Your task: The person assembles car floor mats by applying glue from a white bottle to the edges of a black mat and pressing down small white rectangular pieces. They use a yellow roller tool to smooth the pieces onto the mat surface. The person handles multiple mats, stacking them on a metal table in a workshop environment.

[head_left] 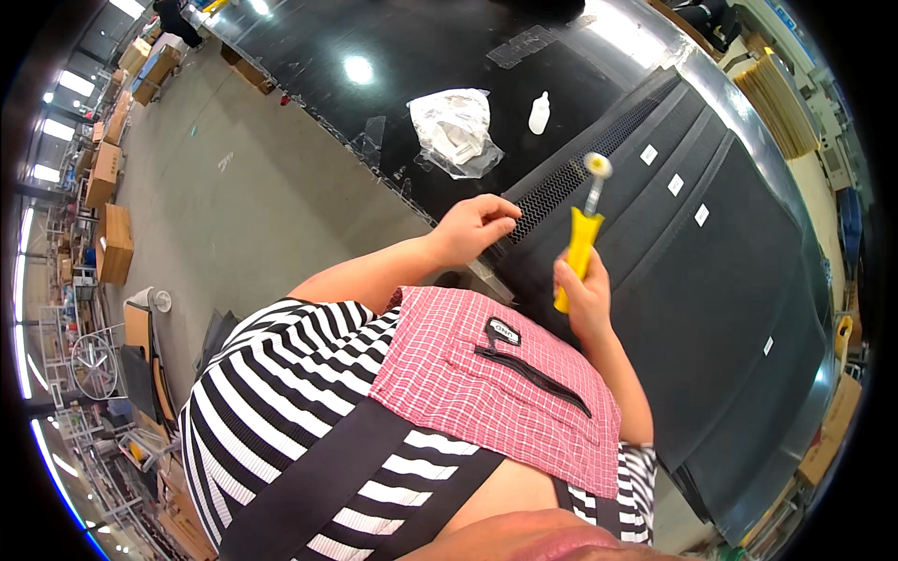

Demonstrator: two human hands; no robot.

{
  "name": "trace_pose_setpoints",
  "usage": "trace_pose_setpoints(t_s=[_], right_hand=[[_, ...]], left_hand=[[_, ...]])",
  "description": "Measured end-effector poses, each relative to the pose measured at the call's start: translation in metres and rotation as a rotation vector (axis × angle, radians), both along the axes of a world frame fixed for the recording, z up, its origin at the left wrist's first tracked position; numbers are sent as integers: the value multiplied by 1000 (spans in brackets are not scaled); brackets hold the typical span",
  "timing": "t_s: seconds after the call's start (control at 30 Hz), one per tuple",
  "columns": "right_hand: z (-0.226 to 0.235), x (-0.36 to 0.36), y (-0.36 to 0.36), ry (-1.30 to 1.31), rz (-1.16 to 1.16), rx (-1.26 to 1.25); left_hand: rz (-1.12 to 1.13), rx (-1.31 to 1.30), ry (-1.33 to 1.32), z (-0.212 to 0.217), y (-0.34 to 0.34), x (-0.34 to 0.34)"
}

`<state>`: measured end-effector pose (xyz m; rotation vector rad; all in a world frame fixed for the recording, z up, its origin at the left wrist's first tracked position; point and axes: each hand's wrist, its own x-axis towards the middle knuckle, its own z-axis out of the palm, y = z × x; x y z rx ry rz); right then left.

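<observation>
My right hand (584,292) is wrapped around the yellow handle of a small hand roller (582,245). Its metal shank points away from me and ends in a pale wheel with a yellow centre, raised above the dark sheets. At the near end of a black zigzag-patterned mesh strip (552,194) is my left hand (472,229), its thumb and fingers curled close together. Anything between those fingertips is too small to make out. Right of the strip lie overlapping black sheets (720,280) with small white labels.
The black tabletop (374,56) carries a crumpled clear plastic bag (454,129) with pale contents and a small white squeeze bottle (540,113). Brown cartons (114,245) line the left side of the floor. A yellowish stack of sheets (776,101) stands beyond the table's right edge.
</observation>
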<state>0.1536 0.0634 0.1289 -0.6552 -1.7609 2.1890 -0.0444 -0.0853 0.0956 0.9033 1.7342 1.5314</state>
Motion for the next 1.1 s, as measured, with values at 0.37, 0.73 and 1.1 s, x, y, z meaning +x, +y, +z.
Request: trace_pose_setpoints(t_s=[0.37,0.73,1.1], right_hand=[[-83,-212,-11,-287,-221,399],[-39,-207,-34,-563,-185,850],[18,245,67,-867,-1203,868]], left_hand=[[87,-69,66,-64,-59,-144],[293,8,577,-44,-68,-215],[-398,-238,589,-24,87,-72]])
